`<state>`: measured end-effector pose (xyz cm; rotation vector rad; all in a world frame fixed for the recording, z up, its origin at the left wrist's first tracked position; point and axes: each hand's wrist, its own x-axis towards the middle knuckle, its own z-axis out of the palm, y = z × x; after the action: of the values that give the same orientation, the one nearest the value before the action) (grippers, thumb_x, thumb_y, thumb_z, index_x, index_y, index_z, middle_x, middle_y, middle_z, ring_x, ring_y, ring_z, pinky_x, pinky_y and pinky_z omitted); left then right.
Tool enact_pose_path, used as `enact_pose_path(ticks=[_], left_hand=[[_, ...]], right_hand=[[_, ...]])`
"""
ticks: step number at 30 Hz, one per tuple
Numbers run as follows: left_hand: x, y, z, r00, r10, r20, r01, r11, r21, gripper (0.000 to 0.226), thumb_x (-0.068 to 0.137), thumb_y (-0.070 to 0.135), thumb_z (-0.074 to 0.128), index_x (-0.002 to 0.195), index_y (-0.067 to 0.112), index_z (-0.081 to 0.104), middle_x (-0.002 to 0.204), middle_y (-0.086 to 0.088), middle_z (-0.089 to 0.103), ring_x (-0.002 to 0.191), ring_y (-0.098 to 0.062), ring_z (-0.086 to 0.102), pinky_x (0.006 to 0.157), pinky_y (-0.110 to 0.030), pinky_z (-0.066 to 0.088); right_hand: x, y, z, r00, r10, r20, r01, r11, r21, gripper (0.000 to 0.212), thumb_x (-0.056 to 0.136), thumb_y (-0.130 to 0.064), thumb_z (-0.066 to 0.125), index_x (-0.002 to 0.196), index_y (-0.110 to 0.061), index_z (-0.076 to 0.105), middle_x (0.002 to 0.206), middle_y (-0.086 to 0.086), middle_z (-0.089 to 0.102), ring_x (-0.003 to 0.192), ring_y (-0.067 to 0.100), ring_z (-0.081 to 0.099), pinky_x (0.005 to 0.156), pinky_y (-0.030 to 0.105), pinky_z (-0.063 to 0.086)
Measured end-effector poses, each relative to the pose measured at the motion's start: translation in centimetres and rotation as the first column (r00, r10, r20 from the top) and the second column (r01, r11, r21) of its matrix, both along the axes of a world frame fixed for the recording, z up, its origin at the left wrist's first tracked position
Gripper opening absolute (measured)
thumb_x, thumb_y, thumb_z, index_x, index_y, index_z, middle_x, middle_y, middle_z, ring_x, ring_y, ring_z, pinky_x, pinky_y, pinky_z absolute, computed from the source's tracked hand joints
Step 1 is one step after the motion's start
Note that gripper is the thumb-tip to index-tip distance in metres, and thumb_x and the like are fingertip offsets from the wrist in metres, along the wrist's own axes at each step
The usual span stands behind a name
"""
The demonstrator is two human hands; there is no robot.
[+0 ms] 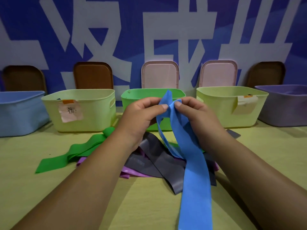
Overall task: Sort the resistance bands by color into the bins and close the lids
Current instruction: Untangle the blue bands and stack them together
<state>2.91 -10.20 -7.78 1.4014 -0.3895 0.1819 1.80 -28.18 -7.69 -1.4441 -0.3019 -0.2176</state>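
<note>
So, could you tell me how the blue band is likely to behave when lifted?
Probably floppy: the blue band folds where the left hand and right hand pinch it, and its tail drapes onto the table. Likely light, since fingertip pinches alone hold it. Its tail may drag across the gray band.

Five bins stand in a row on the counter [49, 196] across the middle of the frame: the far-left bin [20, 113], the second bin [93, 113], the middle bin [132, 98], the fourth bin [221, 112] and the far-right bin [285, 110], with lids [159, 74] leaning on the wall [182, 30], one behind each. Before the middle bin, the left hand [141, 115] and right hand [196, 113] pinch the raised band [194, 171], which trails to the bottom edge right of centre, over the pile of bands [157, 161] on the counter. The outstretched band [74, 151] runs from that pile toward the lower left.
</note>
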Motion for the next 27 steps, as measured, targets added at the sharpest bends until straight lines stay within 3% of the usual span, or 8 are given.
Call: enact_pose_path(ticks=[5, 7, 12, 17, 20, 22, 24, 27], left_hand=[[-0.2, 0.0, 0.3, 0.985, -0.16, -0.061, 0.153, 0.982, -0.113, 0.058, 0.08, 0.007, 0.08, 0.135, 0.0, 0.065, 0.123, -0.02, 0.075, 0.105, -0.024, 0.074, 0.101, -0.038, 0.059], [-0.5, 0.2, 0.4, 0.978, -0.205, -0.041, 0.198, 0.971, -0.131, 0.058, 0.081, -0.002, 0.082, 0.135, -0.001, 0.063, 0.122, -0.019, 0.075, 0.107, -0.026, 0.073, 0.102, -0.038, 0.059], [-1.2, 0.5, 0.5, 0.971, -0.24, -0.005, 0.236, 0.96, -0.148, 0.051, 0.08, -0.007, 0.08, 0.128, 0.004, 0.066, 0.11, -0.011, 0.074, 0.098, -0.02, 0.074, 0.088, -0.027, 0.062], [-2.5, 2.0, 2.2, 0.966, -0.257, 0.024, 0.257, 0.966, -0.008, 0.045, 0.087, 0.0, 0.08, 0.129, 0.004, 0.066, 0.102, -0.004, 0.07, 0.094, -0.015, 0.07, 0.082, -0.023, 0.059], [-4.3, 3.4, 4.7, 0.973, -0.231, -0.02, 0.228, 0.939, 0.258, 0.051, 0.076, 0.02, 0.089, 0.123, 0.01, 0.072, 0.107, -0.002, 0.074, 0.101, -0.012, 0.07, 0.087, -0.024, 0.059], [-6.0, 4.2, 7.2, 0.982, -0.184, -0.028, 0.165, 0.792, 0.588, 0.044, 0.078, 0.037, 0.088, 0.114, 0.015, 0.076, 0.107, 0.002, 0.079, 0.096, -0.009, 0.071, 0.086, -0.026, 0.056], [-7.8, 4.4, 10.0, 0.983, -0.182, 0.003, 0.096, 0.533, 0.84, 0.038, 0.09, 0.057, 0.074, 0.105, 0.023, 0.079, 0.106, 0.006, 0.082, 0.093, -0.013, 0.071, 0.087, -0.033, 0.055], [-10.3, 4.0, 13.8, 0.99, -0.135, -0.037, 0.06, 0.173, 0.983, 0.056, 0.092, 0.077, 0.055, 0.112, 0.029, 0.074, 0.098, 0.011, 0.083, 0.083, -0.016, 0.07, 0.096, -0.048, 0.056]], right_hand=[[-0.2, -0.9, -0.1, 0.998, 0.055, -0.031, -0.052, 0.994, 0.096, 0.008, 0.106, -0.018, 0.066, 0.1, -0.014, 0.07, 0.08, 0.005, 0.069, 0.064, 0.015, 0.063, 0.056, 0.023, 0.052], [-0.4, -1.3, -0.2, 0.997, 0.073, -0.029, -0.07, 0.993, 0.099, 0.008, 0.107, -0.018, 0.065, 0.104, -0.012, 0.069, 0.08, 0.007, 0.068, 0.065, 0.017, 0.063, 0.057, 0.024, 0.052], [-1.3, -1.7, -0.2, 0.997, 0.077, -0.006, -0.075, 0.99, 0.121, 0.011, 0.107, -0.016, 0.062, 0.1, -0.011, 0.069, 0.083, 0.008, 0.069, 0.07, 0.017, 0.065, 0.062, 0.027, 0.053], [-2.7, -1.8, 1.4, 0.996, 0.09, -0.013, -0.087, 0.987, 0.136, 0.014, 0.109, -0.017, 0.06, 0.097, -0.014, 0.067, 0.086, 0.01, 0.07, 0.073, 0.021, 0.066, 0.063, 0.029, 0.053], [-4.2, -2.0, 3.3, 0.996, 0.094, 0.007, -0.095, 0.99, 0.106, 0.013, 0.108, -0.016, 0.062, 0.095, -0.014, 0.066, 0.081, 0.008, 0.068, 0.067, 0.019, 0.064, 0.06, 0.028, 0.051], [-5.4, -2.0, 4.7, 0.994, 0.106, 0.033, -0.108, 0.992, 0.059, 0.016, 0.108, -0.013, 0.062, 0.092, -0.014, 0.065, 0.075, 0.006, 0.066, 0.064, 0.018, 0.061, 0.057, 0.025, 0.048], [-6.7, -1.9, 6.2, 0.99, 0.133, 0.05, -0.134, 0.991, 0.006, 0.017, 0.108, -0.012, 0.061, 0.091, -0.013, 0.066, 0.074, 0.006, 0.065, 0.064, 0.018, 0.06, 0.057, 0.025, 0.047], [-8.8, -1.5, 8.4, 0.984, 0.167, 0.065, -0.166, 0.986, -0.017, 0.014, 0.108, -0.01, 0.06, 0.094, -0.01, 0.065, 0.076, 0.008, 0.064, 0.066, 0.018, 0.059, 0.061, 0.028, 0.047]])
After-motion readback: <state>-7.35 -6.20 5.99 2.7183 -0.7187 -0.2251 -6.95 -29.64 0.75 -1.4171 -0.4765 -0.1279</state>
